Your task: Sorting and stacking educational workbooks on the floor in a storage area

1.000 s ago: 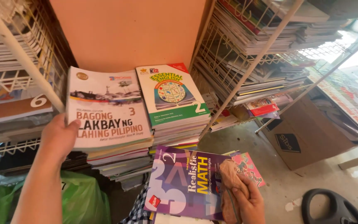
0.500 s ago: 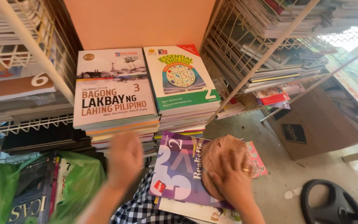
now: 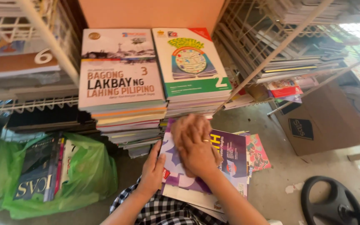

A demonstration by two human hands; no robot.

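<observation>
While it lies low in the middle of the view on a small heap of other thin books over the person's lap, the purple paperback workbook with pale shapes on its cover (image 3: 230,160) is held by both hands. The right hand (image 3: 194,143) presses down on the cover with a crumpled brownish cloth (image 3: 188,127) under its loosely curled fingers; a ring shows on one finger. The left hand (image 3: 153,168) grips the book's left edge, fingers closed along it and thumb on the cover. Below the book is a black-and-white checked garment (image 3: 159,210). Just beyond the book stand two tall stacks of books side by side: the left one topped by a white and grey textbook (image 3: 119,66), the right one by a green and white textbook (image 3: 190,62). To the left a green plastic bag (image 3: 92,175) holds more books. White wire shelving (image 3: 271,54) packed with booklets rises to the right, a brown cardboard box (image 3: 326,121) near it on the concrete floor (image 3: 288,175).
</observation>
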